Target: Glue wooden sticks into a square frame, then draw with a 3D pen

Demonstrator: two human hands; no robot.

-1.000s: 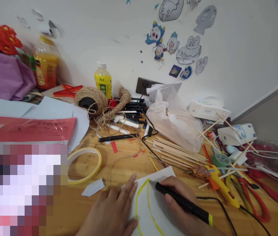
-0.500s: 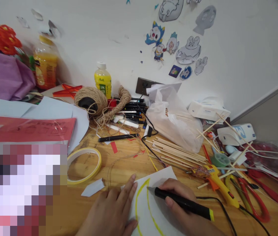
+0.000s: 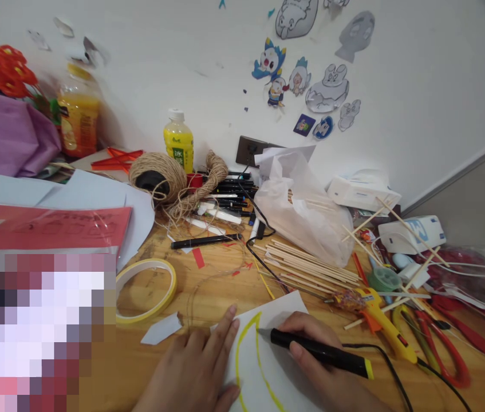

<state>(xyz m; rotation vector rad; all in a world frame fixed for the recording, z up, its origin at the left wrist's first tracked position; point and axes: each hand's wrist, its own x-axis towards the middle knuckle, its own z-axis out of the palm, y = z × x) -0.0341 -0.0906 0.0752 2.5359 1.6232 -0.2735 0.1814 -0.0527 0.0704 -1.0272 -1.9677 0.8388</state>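
My left hand (image 3: pixel 194 366) lies flat with its fingers stretched out, pressing the left edge of a white paper sheet (image 3: pixel 263 360) on the wooden table. A yellow crescent outline runs across that sheet. My right hand (image 3: pixel 323 366) grips a black corded pen tool (image 3: pixel 319 353) with a yellow band at its back end. The tool's metal tip touches the paper at the inner yellow line, near the crescent's top.
A yellow tape ring (image 3: pixel 145 289) and a paper scrap (image 3: pixel 161 330) lie to the left. Behind are wooden sticks (image 3: pixel 311 266), a white plastic bag (image 3: pixel 302 209), twine (image 3: pixel 158 174), black markers (image 3: pixel 229 191) and a yellow bottle (image 3: pixel 179 140). A yellow glue gun (image 3: pixel 382 323) and red scissors (image 3: pixel 444 349) sit right.
The pen tool's tip has slid slightly down and left along the inner yellow line, and the tool lies flatter. My left hand has stayed put.
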